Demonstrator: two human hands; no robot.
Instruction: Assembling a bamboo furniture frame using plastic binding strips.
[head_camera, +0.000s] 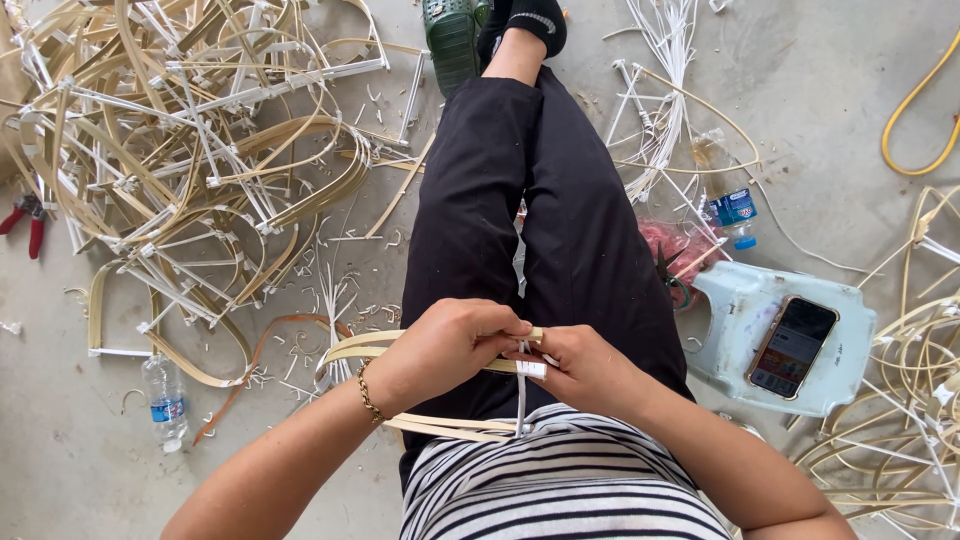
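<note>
I sit with black trousers (520, 200) stretched out over a concrete floor. My left hand (450, 345), with a bead bracelet at the wrist, closes over pale curved bamboo strips (350, 350) that loop across my lap. My right hand (580, 365) pinches a white plastic strip (522, 395) where it wraps the bamboo; the strip hangs down toward my striped shirt. Both hands meet at the same joint above my thighs.
A big heap of bent bamboo and white strips (190, 140) lies left. Red pliers (28, 222) and a water bottle (166, 400) lie left too. At right are a pale plastic stool (735, 325) bearing a phone (793, 345), a second bottle (728, 195) and a yellow hose (915, 110).
</note>
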